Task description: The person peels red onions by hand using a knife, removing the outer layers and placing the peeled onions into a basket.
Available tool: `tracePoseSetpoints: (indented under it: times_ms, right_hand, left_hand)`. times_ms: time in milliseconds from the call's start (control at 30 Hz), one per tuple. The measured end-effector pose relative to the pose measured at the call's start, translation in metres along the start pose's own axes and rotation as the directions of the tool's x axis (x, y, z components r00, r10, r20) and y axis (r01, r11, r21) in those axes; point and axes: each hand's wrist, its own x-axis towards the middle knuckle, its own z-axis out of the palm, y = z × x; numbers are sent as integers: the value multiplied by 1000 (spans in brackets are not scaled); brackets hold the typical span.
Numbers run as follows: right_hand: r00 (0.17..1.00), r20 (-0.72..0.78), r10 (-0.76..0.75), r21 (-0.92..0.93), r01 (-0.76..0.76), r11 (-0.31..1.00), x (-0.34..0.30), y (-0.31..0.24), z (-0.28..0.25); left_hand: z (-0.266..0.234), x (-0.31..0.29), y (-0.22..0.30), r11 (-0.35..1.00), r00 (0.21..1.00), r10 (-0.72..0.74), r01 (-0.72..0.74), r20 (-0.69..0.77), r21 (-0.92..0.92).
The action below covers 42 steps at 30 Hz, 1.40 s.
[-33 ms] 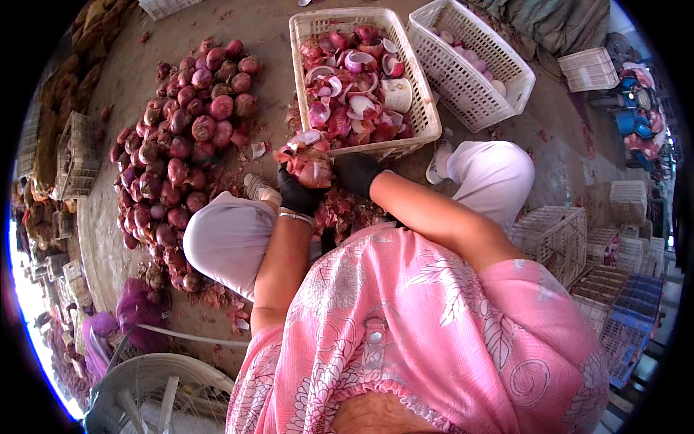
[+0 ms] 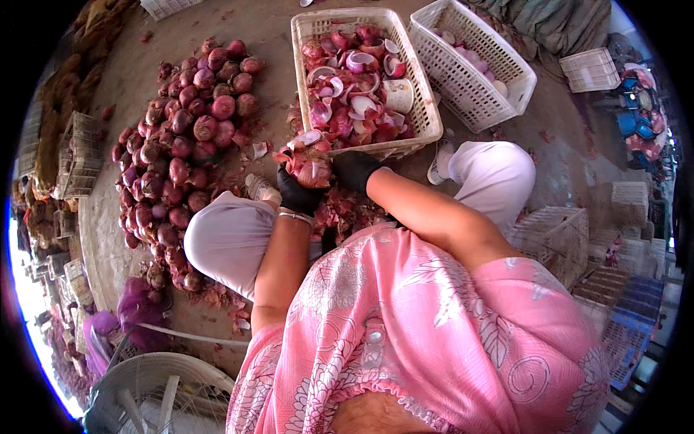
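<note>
My left hand [image 2: 298, 192], in a black glove, is closed round a large red onion [image 2: 313, 168] whose papery skin hangs loose on top. Close against the onion's right side is my right hand [image 2: 354, 171], gloved in black too, with its fingers curled in. Whatever that hand grips is hidden. Just beyond both hands stands a white plastic crate [image 2: 427, 108] holding onion skins, cut onion pieces and a white tub [image 2: 397, 95]. Loose skins [image 2: 347, 208] lie beneath my hands, between my legs.
On the left spreads a big pile of red onions [image 2: 181, 145]. A second white crate [image 2: 473, 69] with peeled onions stands at the back right. Lower left are a round wire-caged fan [image 2: 159, 394] and a purple mesh bag [image 2: 141, 311]. Stacked crates [image 2: 553, 242] line the right.
</note>
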Motion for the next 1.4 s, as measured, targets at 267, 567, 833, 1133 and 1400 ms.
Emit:
tracePoseSetpoints:
  times_ms: [267, 567, 833, 1133, 1400]
  right_hand:
    - [983, -176, -60, -55, 51, 997, -6, 7, -1]
    - [920, -389, -50, -404, -121, 907, -20, 135, -14]
    - [955, -297, -24, 478, 170, 862, -78, 52, -119]
    - [955, -211, -207, 276, 261, 925, -94, 63, -175]
    - [934, -348, -73, 188, 147, 971, -87, 106, -183]
  left_hand:
    - [18, -5, -1, 998, 955, -19, 38, 296, -58]
    - [71, -11, 3, 998, 981, 32, -41, 190, 44]
    - [141, 5, 4, 994, 953, -13, -21, 304, 108]
    - [198, 17, 28, 971, 992, -1, -29, 126, 237]
    - [226, 68, 67, 975, 993, -64, 41, 104, 216]
